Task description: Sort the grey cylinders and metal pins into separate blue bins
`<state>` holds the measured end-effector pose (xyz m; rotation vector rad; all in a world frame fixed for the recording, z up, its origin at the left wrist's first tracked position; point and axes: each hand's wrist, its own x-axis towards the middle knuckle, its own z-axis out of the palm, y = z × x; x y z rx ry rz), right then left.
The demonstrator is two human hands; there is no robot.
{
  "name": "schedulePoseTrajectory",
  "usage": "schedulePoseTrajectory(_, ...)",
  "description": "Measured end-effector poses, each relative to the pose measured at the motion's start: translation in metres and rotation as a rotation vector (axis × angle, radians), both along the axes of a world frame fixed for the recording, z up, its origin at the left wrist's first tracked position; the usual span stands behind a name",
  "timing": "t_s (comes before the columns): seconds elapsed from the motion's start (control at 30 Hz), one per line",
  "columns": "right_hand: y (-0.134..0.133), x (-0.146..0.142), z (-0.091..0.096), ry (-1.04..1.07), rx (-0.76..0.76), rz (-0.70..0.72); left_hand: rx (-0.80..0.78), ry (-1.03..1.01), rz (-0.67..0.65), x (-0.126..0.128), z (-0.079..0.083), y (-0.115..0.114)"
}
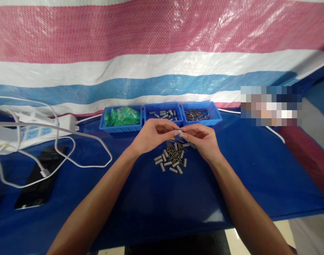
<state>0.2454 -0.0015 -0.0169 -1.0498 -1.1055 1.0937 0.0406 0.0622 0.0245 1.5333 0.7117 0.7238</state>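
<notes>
- On the table [162, 205] lies one pile [174, 152] of pins and cylinders.
- At 10 o'clock from it: the first box [120, 129], packets [123, 116] inside.
- At 12: the second box [162, 106], cylinders inside.
- At 1: the third box [203, 122], pins inside.
- At 9: a phone [35, 187], partly under a cable [45, 173]; behind it, a power strip [68, 122].

The left hand [151, 136] and right hand [205, 140] are bare, like the tapering forearms [98, 200].
</notes>
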Motion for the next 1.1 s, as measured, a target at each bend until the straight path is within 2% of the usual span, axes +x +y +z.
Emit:
schedulePoseTrajectory(0.13,0.001,0.005,0.002,-0.138,0.032,-0.048,-0.019,-0.002,0.06,0.0,0.004,0.002)
schedulePoseTrajectory(0.27,-0.001,0.022,0.008,-0.634,0.152,-0.14,0.014,-0.012,0.224,-0.002,0.005,0.006)
schedulePoseTrajectory(0.37,-0.004,0.039,0.014,-0.921,0.221,-0.099,0.057,-0.038,0.364,-0.005,0.001,0.01)
schedulePoseTrajectory(0.53,-0.007,0.067,0.014,-0.998,0.143,0.002,0.072,-0.07,0.529,-0.006,-0.006,0.016)
schedulePoseTrajectory(0.6,-0.006,0.074,0.01,-1.0,0.073,0.031,0.077,-0.066,0.521,-0.005,-0.007,0.015)
schedulePoseTrajectory(0.73,-0.003,0.076,0.003,-0.976,-0.002,0.069,0.115,-0.015,0.425,-0.002,-0.003,0.009)
schedulePoseTrajectory(0.9,-0.004,0.069,0.005,-1.002,0.043,0.118,0.128,0.014,0.328,0.003,0.002,0.001)
schedulePoseTrajectory(1.1,-0.002,0.063,0.004,-1.013,0.075,0.12,0.13,0.063,0.28,0.004,0.001,-0.002)
